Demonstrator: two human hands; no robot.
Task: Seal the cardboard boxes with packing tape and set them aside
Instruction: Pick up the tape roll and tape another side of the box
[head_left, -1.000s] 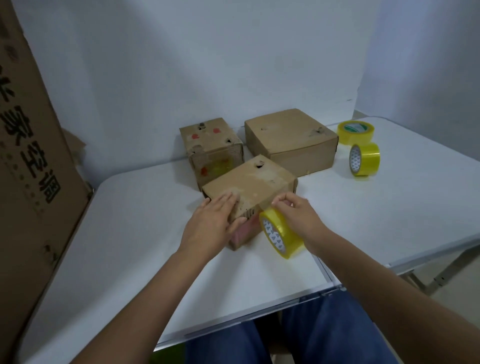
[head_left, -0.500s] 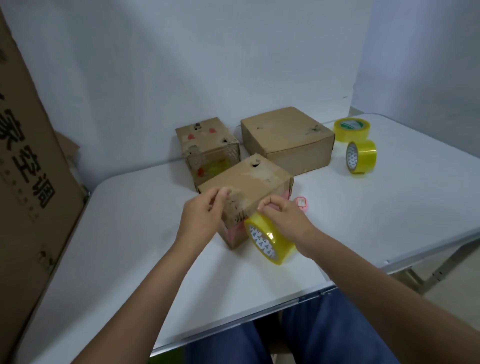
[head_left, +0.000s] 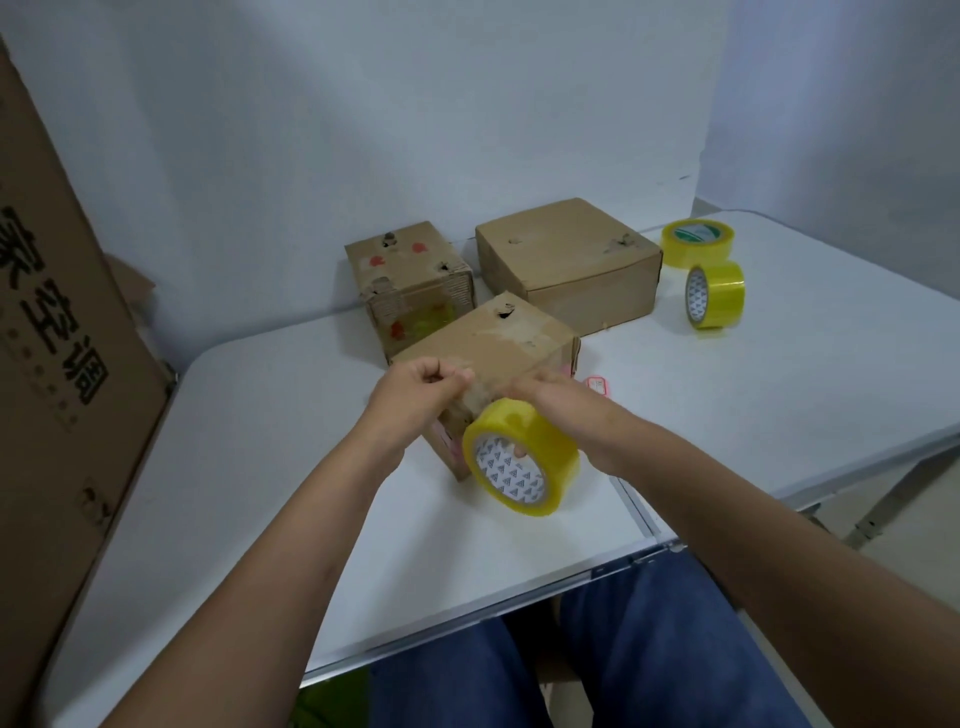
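Since the earlier frame, my left hand (head_left: 415, 395) had lifted off the box top and curled, its fingers pinching what seemed the clear tape end; I could not tell for certain. My right hand (head_left: 558, 402) gripped the yellow roll of packing tape (head_left: 522, 457), a finger through its core, raised just before the nearest brown cardboard box (head_left: 493, 358). That box, scuffed and holed, sat mid-table. Two more cardboard boxes (head_left: 566, 260) and two spare yellow tape rolls (head_left: 714, 293) lay behind on the white table (head_left: 260, 441), against pale walls.
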